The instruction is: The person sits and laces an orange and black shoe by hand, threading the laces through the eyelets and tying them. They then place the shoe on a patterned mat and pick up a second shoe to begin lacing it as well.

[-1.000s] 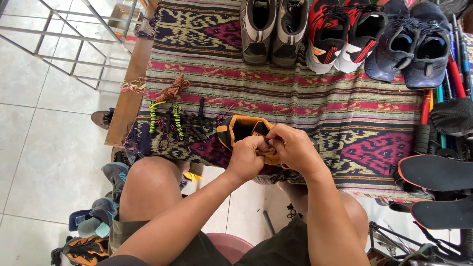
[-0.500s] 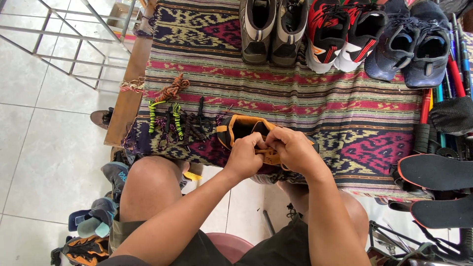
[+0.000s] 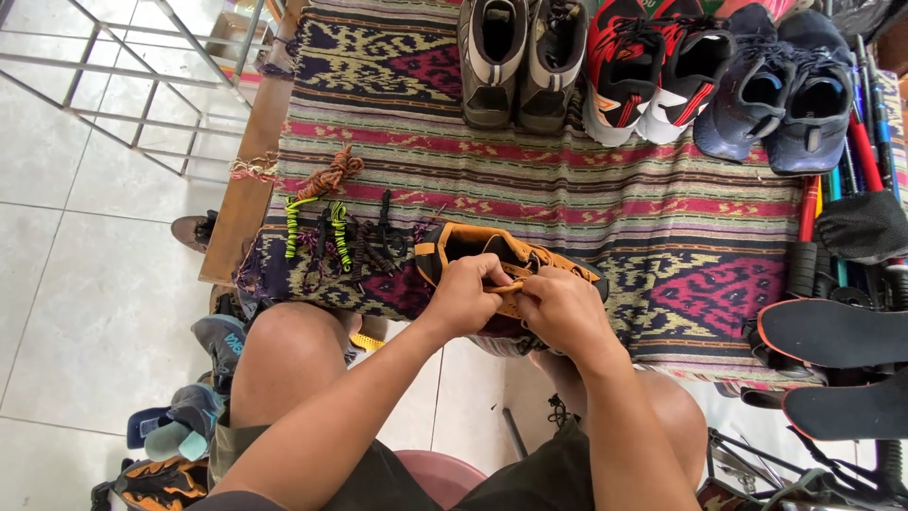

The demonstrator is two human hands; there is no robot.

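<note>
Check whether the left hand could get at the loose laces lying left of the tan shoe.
Probably yes. The left hand is on the tan shoe, and the loose laces lie on the woven cloth just beside it, with nothing between.

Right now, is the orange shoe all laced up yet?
Not yet. Both hands, left hand and right hand, are pinching the lace over the orange shoe, so that lacing is underway. How many eyelets are filled is hidden by the fingers. Loose laces lie unused on the woven cloth. Three pairs of shoes are lined up at the back.
</note>
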